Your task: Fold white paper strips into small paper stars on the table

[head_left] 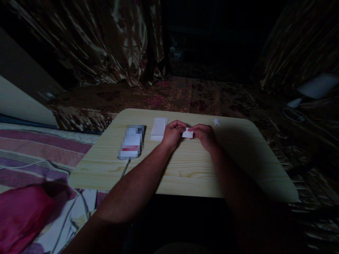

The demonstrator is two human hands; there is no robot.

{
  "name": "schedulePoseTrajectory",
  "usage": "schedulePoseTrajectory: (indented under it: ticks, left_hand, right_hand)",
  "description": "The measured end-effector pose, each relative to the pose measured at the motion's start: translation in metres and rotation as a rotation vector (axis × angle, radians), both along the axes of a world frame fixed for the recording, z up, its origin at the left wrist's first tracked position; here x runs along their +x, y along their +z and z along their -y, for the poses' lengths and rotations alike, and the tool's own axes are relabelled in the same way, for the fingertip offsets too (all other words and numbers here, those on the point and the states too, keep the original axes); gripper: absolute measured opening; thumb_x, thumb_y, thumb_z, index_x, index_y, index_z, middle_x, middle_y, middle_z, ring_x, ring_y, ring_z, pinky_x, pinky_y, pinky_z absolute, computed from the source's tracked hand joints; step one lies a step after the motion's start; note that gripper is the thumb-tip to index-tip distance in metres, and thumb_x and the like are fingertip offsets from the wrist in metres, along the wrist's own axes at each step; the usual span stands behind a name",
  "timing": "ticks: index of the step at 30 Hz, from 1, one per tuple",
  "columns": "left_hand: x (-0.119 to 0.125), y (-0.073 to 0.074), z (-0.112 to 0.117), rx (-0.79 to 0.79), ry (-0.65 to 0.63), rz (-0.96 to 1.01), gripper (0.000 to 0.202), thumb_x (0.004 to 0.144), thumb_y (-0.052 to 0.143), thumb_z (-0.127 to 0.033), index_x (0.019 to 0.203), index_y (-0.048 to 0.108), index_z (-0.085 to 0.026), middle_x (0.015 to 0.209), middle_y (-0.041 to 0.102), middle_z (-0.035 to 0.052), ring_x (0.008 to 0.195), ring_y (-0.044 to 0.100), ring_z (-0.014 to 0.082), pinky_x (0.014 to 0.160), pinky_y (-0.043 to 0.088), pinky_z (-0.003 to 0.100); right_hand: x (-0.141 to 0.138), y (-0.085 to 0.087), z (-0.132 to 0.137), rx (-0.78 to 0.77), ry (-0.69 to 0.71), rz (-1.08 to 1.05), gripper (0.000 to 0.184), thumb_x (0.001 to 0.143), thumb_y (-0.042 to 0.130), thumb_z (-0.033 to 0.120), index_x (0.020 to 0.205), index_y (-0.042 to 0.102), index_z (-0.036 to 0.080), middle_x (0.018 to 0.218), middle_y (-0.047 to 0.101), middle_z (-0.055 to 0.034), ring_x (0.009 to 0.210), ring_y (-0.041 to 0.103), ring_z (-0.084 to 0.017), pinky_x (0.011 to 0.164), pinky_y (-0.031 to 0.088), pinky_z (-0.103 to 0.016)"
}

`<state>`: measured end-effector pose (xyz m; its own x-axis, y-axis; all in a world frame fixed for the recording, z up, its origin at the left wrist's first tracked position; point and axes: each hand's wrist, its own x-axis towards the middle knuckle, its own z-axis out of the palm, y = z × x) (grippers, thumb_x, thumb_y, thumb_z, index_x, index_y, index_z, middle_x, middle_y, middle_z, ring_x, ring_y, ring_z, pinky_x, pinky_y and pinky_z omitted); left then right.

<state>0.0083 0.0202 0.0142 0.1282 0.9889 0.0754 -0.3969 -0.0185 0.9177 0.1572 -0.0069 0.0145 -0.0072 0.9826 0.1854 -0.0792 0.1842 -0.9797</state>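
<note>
Between my two hands is a small folded piece of white paper [187, 134], with crease lines running across its face. My left hand [172, 134] pinches its left edge, thumb on top. On the opposite edge, my right hand [204, 134] grips it with thumb and fingers. Just left of my left hand lies a stack of white paper sheets [159, 127]. A small folded white paper shape [216, 122] rests beyond my right hand, near the far edge of the table.
The light wooden table [196, 173] has rounded corners. A phone [131, 143], partly blurred out, lies on its left side with a white cable [125, 168] attached. A striped bed cover [39, 148] and red cloth [23, 215] are at left. A lamp [317, 86] stands at right.
</note>
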Motion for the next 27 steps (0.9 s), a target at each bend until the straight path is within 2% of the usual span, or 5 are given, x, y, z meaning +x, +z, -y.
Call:
schedulePoseTrajectory:
  ticks: [7,12,18,23,27]
  left_hand:
    - [-0.0006,0.0021,0.0016,0.038,-0.027,-0.086,0.020,0.058,0.076,-0.022,0.071,0.062,-0.015,0.060,0.061,-0.0017,0.048,0.047,0.0074,0.048,0.034,0.021]
    - [-0.0011,0.0011,0.0002,0.049,0.019,-0.048,0.024,0.057,0.077,-0.021,0.072,0.058,-0.016,0.059,0.058,-0.0032,0.049,0.050,0.0079,0.048,0.038,0.022]
    - [-0.0020,0.0037,0.0003,0.049,0.076,-0.040,0.027,0.058,0.074,-0.019,0.081,0.059,-0.018,0.063,0.058,-0.0044,0.051,0.052,0.0079,0.051,0.042,0.022]
    - [0.0002,0.0053,0.0046,0.144,-0.003,-0.143,0.031,0.062,0.074,-0.023,0.091,0.066,-0.017,0.069,0.062,-0.0021,0.058,0.055,0.0091,0.058,0.044,0.023]
    - [0.0007,0.0063,0.0065,0.177,0.020,-0.178,0.023,0.065,0.074,-0.026,0.085,0.067,-0.016,0.067,0.063,-0.0011,0.056,0.053,0.0088,0.055,0.041,0.022]
  right_hand:
    - [0.0006,0.0030,0.0004,0.041,-0.015,0.099,0.015,0.068,0.067,0.024,0.080,0.067,0.016,0.065,0.067,-0.0001,0.051,0.059,-0.012,0.048,0.049,-0.024]
    - [-0.0017,0.0057,-0.0007,0.002,-0.042,0.051,0.037,0.066,0.069,0.024,0.100,0.055,0.020,0.065,0.066,0.0040,0.048,0.056,-0.011,0.043,0.044,-0.021]
    - [-0.0022,0.0062,-0.0010,-0.052,-0.166,0.152,0.021,0.071,0.066,0.035,0.077,0.061,0.016,0.058,0.064,0.0000,0.044,0.050,-0.009,0.042,0.039,-0.021]
    - [-0.0022,0.0097,0.0018,0.028,-0.209,0.259,0.021,0.070,0.068,0.036,0.074,0.067,0.016,0.049,0.057,0.0026,0.043,0.047,-0.009,0.042,0.036,-0.022]
    - [-0.0050,0.0086,0.0023,0.053,-0.183,0.268,0.024,0.069,0.069,0.038,0.078,0.069,0.016,0.053,0.059,0.0016,0.045,0.048,-0.010,0.043,0.036,-0.022]
